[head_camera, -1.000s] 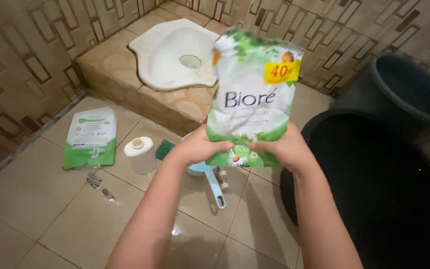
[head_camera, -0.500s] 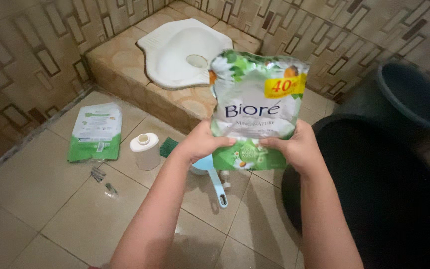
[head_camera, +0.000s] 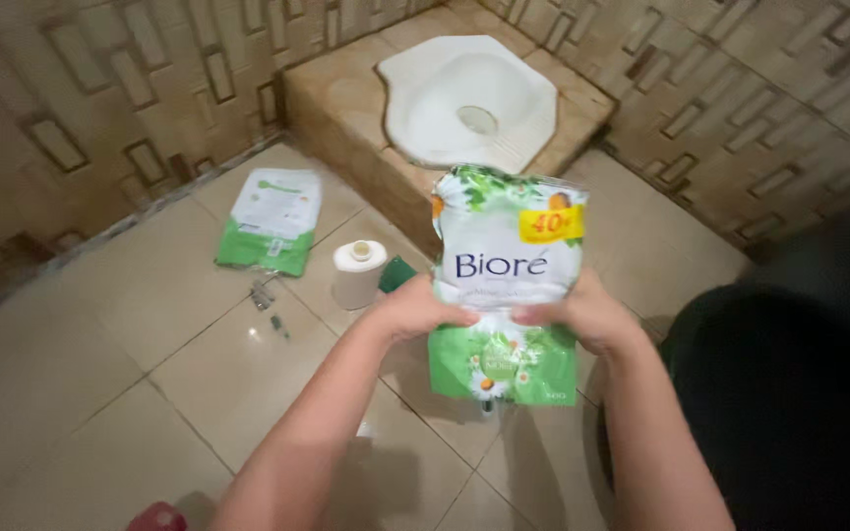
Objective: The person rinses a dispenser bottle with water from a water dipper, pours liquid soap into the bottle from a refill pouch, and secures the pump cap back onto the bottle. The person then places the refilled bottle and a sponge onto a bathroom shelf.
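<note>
A green and white refill pouch (head_camera: 507, 285) is being held upright in front of the body, above the tiled floor (head_camera: 130, 334). It is being gripped at its middle from both sides: the left hand (head_camera: 423, 310) is closed on the left edge and the right hand (head_camera: 582, 313) is closed on the right edge, thumbs on the front face. The pouch is looking full and its top seems still sealed, though the seam is blurred. The step in hand is judged to be the handling of the pouch before opening; the next move is probably calling for a grip near the top corner to tear it.

At 10 o'clock from the pouch, a white bottle (head_camera: 358, 274) is standing on the floor with its neck open; its content cannot be seen. Further at 10 o'clock a second pouch (head_camera: 272, 220) is lying flat. At 12 o'clock a white squat toilet (head_camera: 469, 98) is sitting on a raised step. At 4 o'clock a dark basin (head_camera: 789, 403) is standing, its inside too dark to be judged.
</note>
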